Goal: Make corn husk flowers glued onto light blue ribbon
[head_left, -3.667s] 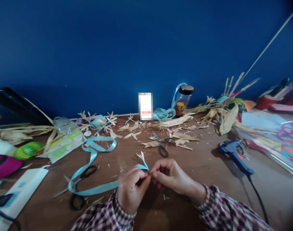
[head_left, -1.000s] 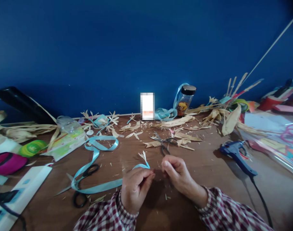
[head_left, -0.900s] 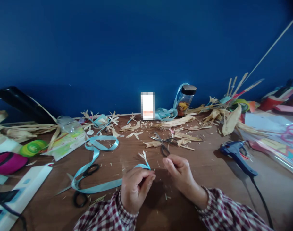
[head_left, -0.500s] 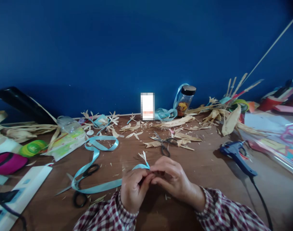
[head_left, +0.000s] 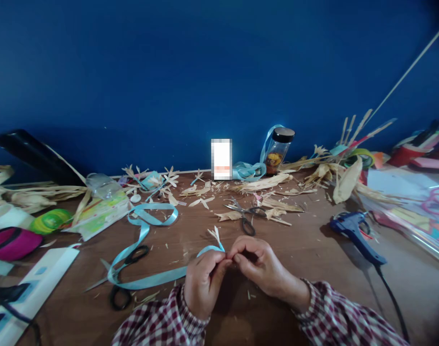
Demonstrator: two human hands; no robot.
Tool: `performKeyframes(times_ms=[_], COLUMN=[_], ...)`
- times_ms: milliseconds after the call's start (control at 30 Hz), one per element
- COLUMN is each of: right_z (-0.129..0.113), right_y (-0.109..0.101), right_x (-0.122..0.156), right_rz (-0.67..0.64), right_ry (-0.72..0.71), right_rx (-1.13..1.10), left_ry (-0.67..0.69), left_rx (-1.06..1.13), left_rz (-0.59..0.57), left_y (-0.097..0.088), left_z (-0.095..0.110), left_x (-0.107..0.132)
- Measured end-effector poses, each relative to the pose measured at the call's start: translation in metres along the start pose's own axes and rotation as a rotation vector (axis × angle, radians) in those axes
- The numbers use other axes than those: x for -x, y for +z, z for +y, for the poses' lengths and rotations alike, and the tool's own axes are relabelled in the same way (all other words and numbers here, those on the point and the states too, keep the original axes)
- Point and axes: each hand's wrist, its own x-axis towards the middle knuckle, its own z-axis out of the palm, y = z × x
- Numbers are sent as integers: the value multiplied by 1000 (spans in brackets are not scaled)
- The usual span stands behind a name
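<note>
My left hand is closed in a pinch around a light-blue satin ribbon and the base of a small pale flower of thin dried strips, which sticks up beyond the fingers. Thumb and forefinger of my right hand are pressed together right against the left fingertips; what they pinch is hidden. From the left hand the ribbon runs left across the table, over black-handled scissors, and loops further back. A second pair of scissors lies half open beyond my hands.
A blue glue gun lies on the right with its cord trailing forward. Corn husk scraps and a lidded jar are along the wall. On the left are a white power strip and a magenta pouch-like item.
My right hand has shifted slightly right, its fingers more curled and its pinch now at the left fingertips. The left hand keeps its hold on the ribbon and flower.
</note>
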Motion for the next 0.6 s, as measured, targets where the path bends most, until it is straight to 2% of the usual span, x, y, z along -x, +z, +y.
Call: performKeyframes(times_ms=[133, 300, 400, 500, 600], right_z=[6, 12, 13, 10, 0], right_y=[1, 0, -5, -14, -17], right_x=[2, 1, -4, -7, -6], right_rz=[98, 161, 84, 47, 99], right_ry=[62, -201, -323, -396, -314], right_rx=[66, 295, 325, 338, 412], left_ry=[31, 22, -81, -286, -403], left_rx=[82, 178, 312, 514, 652], left_rz=[24, -26, -29, -1, 144], left_y=[-1, 1, 3, 1, -4], left_z=[-2, -1, -1, -4, -3], left_x=[-1, -3, -1, -2, -10])
